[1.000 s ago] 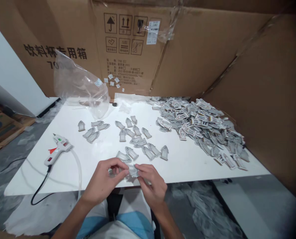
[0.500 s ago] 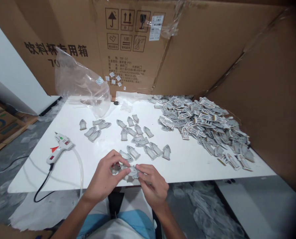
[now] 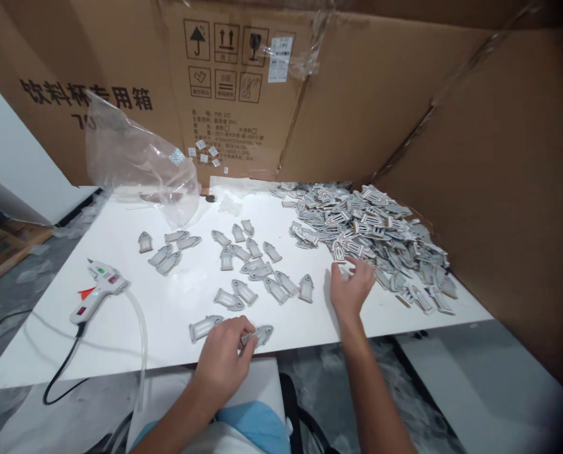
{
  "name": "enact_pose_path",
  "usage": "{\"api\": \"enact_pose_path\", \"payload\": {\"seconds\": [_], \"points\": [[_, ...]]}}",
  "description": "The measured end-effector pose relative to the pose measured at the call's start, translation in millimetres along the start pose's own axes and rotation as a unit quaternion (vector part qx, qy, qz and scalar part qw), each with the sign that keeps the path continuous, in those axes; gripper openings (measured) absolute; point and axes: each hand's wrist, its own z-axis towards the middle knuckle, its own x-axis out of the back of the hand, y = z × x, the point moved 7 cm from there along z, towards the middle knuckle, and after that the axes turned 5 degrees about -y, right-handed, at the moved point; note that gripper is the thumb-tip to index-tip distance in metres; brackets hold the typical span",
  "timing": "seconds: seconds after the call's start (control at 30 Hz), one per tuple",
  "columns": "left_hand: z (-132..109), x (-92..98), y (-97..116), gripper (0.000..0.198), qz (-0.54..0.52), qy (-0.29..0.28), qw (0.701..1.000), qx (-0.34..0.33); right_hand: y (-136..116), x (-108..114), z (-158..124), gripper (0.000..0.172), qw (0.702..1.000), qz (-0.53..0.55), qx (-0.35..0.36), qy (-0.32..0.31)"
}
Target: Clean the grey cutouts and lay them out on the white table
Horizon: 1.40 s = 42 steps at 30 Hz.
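Head view, the only view. The heap [image 3: 371, 233] of grey-and-white fish-shaped pieces at the far right of the table [image 3: 120, 340] is taken as reference. Left of the heap, some two dozen laid-out pieces [image 3: 257, 265] are spread singly and in small clusters, apart from the heap. Judged from this, only a small share has been separated out and the far greater share remains in the heap. Well left of the heap, near the table's left edge, a white glue gun [image 3: 96, 291] lies on its side with its cord run off the near edge. Left of the heap and further back, a crumpled clear plastic bag [image 3: 134, 164] stands against the cardboard wall [image 3: 380, 94] that encloses the table behind and beside the heap. The left hand [image 3: 224, 353] is held low at the near table edge, left of and nearer than the heap, wrist bent up and fingers curled. One grey piece [image 3: 262, 333] is pinched by its end between thumb and fingertips, and the rest of it lies flat on the table. A second piece [image 3: 204, 326] lies just beyond that hand, on the side away from the heap; contact cannot be confirmed. The right hand [image 3: 350, 290] is extended with the forearm straight, back of the hand up. Its fingers are loosely bent and rest on the heap's near left margin. Whether a piece is gripped beneath them cannot be told.
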Motion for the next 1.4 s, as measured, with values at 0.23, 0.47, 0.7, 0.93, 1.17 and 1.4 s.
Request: {"api": "enact_pose_path", "payload": {"seconds": [0.23,0.47,0.7,0.93,1.17,1.4], "points": [[12,6.4,18,0.008,0.141,0.100,0.982,-0.074,36,-33,41,0.039,0.999,-0.017,-0.025,-0.042],[-2,91.3,-37,0.018,0.089,0.229,0.969,-0.001,39,-17,23,0.035,0.993,0.083,-0.075,-0.025],[-6,133.1,-96,0.010,0.145,0.165,0.970,0.109,-13,-16,-49,0.050,0.916,0.355,-0.185,-0.035],[-5,139.6,-95,0.011,0.070,0.131,0.979,0.139,-120,-3,-143,0.059,0.759,0.575,-0.262,-0.156],[-15,148.2,-78,0.011,0.105,0.170,0.974,0.103,-171,-21,-180,0.073,0.662,0.626,-0.283,-0.300],[-33,132.5,-2,0.012,0.130,0.243,0.952,-0.135,-195,-32,-198,0.066,0.588,0.652,-0.312,-0.363]]}}
